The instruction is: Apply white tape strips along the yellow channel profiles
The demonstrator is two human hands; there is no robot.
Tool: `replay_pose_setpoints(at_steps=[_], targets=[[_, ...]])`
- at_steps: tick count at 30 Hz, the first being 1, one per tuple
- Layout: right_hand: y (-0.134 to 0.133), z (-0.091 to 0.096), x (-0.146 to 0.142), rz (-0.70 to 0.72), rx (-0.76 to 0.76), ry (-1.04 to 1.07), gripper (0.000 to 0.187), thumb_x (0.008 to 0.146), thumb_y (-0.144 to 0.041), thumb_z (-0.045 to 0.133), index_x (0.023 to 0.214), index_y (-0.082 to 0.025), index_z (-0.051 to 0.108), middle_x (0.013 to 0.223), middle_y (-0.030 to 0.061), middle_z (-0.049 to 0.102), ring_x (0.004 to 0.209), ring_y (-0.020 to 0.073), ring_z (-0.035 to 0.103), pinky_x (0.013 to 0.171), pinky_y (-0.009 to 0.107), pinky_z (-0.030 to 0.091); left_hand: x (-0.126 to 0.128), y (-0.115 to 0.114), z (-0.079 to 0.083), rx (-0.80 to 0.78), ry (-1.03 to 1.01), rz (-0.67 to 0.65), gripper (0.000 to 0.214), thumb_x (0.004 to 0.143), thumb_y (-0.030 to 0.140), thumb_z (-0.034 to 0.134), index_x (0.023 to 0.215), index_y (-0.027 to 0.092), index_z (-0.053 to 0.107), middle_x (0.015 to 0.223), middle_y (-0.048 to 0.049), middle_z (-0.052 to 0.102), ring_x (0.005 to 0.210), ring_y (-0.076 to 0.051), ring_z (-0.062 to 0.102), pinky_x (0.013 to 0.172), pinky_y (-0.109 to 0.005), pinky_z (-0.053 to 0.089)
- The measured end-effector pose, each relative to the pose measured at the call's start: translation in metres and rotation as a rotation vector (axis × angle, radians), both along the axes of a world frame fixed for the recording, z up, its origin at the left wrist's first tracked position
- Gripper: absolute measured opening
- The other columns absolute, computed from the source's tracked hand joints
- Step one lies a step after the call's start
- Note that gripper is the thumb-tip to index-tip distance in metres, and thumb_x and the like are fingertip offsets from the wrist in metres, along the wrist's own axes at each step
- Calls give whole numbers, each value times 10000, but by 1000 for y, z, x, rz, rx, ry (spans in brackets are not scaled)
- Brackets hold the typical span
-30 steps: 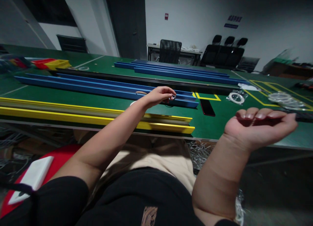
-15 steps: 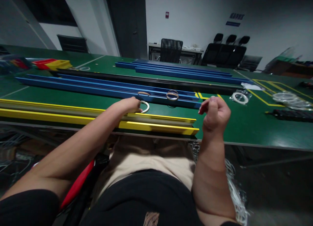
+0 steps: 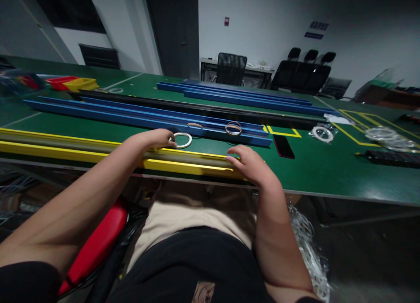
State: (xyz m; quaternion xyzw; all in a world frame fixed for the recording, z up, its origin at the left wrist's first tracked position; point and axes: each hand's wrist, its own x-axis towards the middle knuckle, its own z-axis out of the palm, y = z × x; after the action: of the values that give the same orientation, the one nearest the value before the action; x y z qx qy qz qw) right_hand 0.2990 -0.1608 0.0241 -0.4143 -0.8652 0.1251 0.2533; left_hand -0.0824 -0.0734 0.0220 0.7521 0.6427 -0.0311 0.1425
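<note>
My left hand (image 3: 160, 138) is closed on the left edge of a thin white ring (image 3: 187, 143), which looks like a narrow roll of tape. That hand is above the long yellow channel (image 3: 190, 166) lying along the table's near edge. Over the right end of the same channel is my right hand (image 3: 247, 160), with thumb and fingers apart and nothing seen between them. Whether its fingertips touch the channel I cannot tell. Beyond the white ring, a brownish roll of tape (image 3: 233, 123) and another brown roll (image 3: 195, 125) rest at the blue channels (image 3: 147, 120).
A dark phone (image 3: 284, 146) lies right of the channels on the green table (image 3: 328, 172). Farther right are a bagged white roll (image 3: 323, 133), more bagged rolls (image 3: 383, 134) and a black power strip (image 3: 392, 158). Red (image 3: 61, 83) and yellow bins (image 3: 82, 84) stand far left.
My right hand has moved left and down to the yellow channel's end, its fingers parting and the phone coming into view. My left hand has shifted slightly left with the white ring.
</note>
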Motion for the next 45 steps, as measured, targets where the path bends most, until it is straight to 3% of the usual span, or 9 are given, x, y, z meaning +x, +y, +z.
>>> replay_pose_setpoints(at_steps=[5,13,17,22,27,35,38,40,45], targets=[[-4,-11,-21,41,-16,-112,307,1007,-436,528,1145,-212,685,1152,105,699,1091,224,640,963,352,471,7,7,-12,75,128,79,303,758,462,700,862,186,767,817,-99,746,740,-236,638,656,-284,376],[-2,-8,-12,38,64,28,274,1014,-386,514,1117,-198,684,1122,103,708,1073,218,642,960,360,482,24,-7,1,361,-296,138,490,708,230,719,1195,176,701,997,-58,742,814,-190,642,733,-265,470],[0,-8,-17,-39,139,265,346,976,-468,567,1159,-190,663,1191,123,691,1111,240,630,1005,394,472,59,-45,23,746,-568,7,359,813,301,690,1152,189,732,1052,-67,697,922,-195,636,853,-313,521],[-10,-6,-32,-93,-303,769,583,959,-713,405,812,-194,624,682,30,641,598,153,610,615,303,521,125,-118,26,975,-905,-114,225,908,252,648,1125,207,690,1116,-61,679,968,-168,660,837,-294,574],[-27,13,-28,-44,-482,1073,468,872,-657,638,972,-201,668,823,22,677,626,126,640,548,257,550,150,-163,13,1141,-899,-267,226,888,112,665,1083,228,672,1034,-40,699,975,-161,669,864,-309,586],[-48,31,-34,78,-436,1215,405,766,-356,844,1105,-263,642,1294,39,622,894,139,721,797,301,641,136,-172,-10,1001,-789,-548,402,836,184,760,1208,275,638,1274,-89,647,1302,-269,574,1155,-542,434],[-47,29,-38,125,-470,1209,469,779,-340,832,1184,-278,602,1199,32,655,816,118,705,776,299,645,137,-176,-15,884,-915,-411,613,818,338,783,1380,282,543,1547,-143,460,1477,-348,384,1185,-588,363],[-48,27,-41,166,-532,1196,520,792,-341,821,1240,-282,564,1117,22,674,817,123,705,797,307,645,139,-177,-15,722,-1112,-250,652,884,374,705,1470,264,440,1559,-167,448,1416,-318,476,1111,-509,465],[-54,25,-51,219,-556,1188,545,834,-357,784,1296,-306,500,1134,14,655,859,137,721,809,321,646,142,-177,-7,521,-1024,16,366,975,398,565,1281,202,609,1066,-78,736,913,-204,704,810,-319,557]])
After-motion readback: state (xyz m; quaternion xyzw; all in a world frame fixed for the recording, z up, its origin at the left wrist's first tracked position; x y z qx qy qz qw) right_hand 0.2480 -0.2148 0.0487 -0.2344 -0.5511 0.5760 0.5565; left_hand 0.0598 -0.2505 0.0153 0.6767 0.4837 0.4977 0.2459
